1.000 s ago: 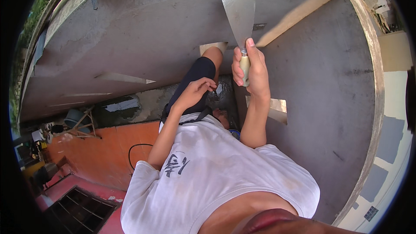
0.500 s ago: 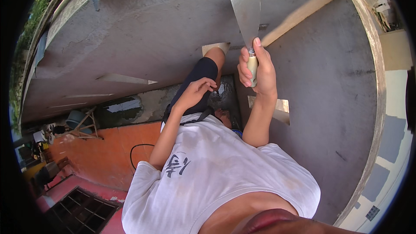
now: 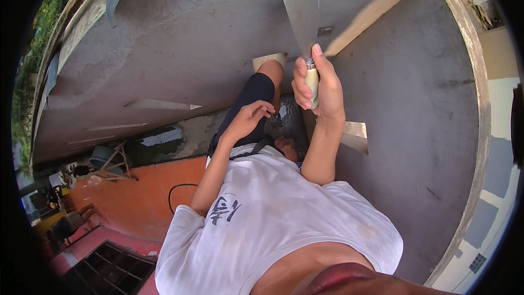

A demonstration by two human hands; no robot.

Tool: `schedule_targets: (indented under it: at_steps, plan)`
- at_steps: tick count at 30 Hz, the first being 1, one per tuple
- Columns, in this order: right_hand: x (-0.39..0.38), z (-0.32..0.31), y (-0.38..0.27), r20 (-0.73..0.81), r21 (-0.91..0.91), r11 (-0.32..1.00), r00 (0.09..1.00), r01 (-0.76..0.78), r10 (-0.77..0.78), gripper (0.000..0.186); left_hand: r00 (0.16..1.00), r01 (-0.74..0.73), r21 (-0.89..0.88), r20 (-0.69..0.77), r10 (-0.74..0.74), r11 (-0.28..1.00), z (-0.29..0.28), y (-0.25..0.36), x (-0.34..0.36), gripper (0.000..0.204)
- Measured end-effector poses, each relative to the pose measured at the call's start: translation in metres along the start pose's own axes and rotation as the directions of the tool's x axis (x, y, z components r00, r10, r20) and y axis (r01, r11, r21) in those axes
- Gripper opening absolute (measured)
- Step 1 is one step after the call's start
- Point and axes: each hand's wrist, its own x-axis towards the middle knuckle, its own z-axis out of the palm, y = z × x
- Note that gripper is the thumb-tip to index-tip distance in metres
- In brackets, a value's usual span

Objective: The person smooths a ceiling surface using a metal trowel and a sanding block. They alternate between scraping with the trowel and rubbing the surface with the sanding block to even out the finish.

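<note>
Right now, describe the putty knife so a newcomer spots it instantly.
Start at the grey walls spanning the picture's top and right. In front, the right hand grips the putty knife by its cream handle. Unlike the beige band beside it, the silver blade flares into a broad end.

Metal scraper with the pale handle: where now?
Head view, upper part, just right of centre: the flared metal scraper is gripped in the bare right hand, blade toward the picture's top, left of the pale diagonal strip of wall.

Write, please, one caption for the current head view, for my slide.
Right hand gripping a broad-bladed scraper before grey walls, left hand near dark shorts.
</note>
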Motion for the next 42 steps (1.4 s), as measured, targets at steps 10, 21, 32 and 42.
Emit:
schedule_targets:
  at_steps: [10, 21, 32, 42]
  plan:
    - [0.004, 0.005, 0.003, 0.016, 0.041, 0.999, 1.0, 0.024, -0.024, 0.055, 0.999, 0.013, 0.027, 0.035, -0.014, 1.0, 0.004, -0.003, 0.002, 0.024]
    - [0.006, 0.008, 0.005, 0.0, -0.021, 0.999, 0.999, -0.039, 0.039, 0.055, 0.999, 0.029, -0.053, 0.044, -0.027, 0.998, 0.009, 0.003, 0.006, 0.031]
    - [-0.094, -0.024, 0.162, -0.182, -0.268, 0.872, 0.911, -0.409, 0.371, 0.051, 0.987, -0.156, -0.538, -0.054, 0.15, 0.829, 0.008, 0.032, -0.032, 0.064]
    - [-0.13, -0.031, 0.189, 0.051, -0.295, 0.763, 0.788, -0.575, 0.614, 0.052, 0.898, -0.343, -0.61, -0.437, 0.057, 0.715, 0.025, 0.009, -0.096, 0.049]
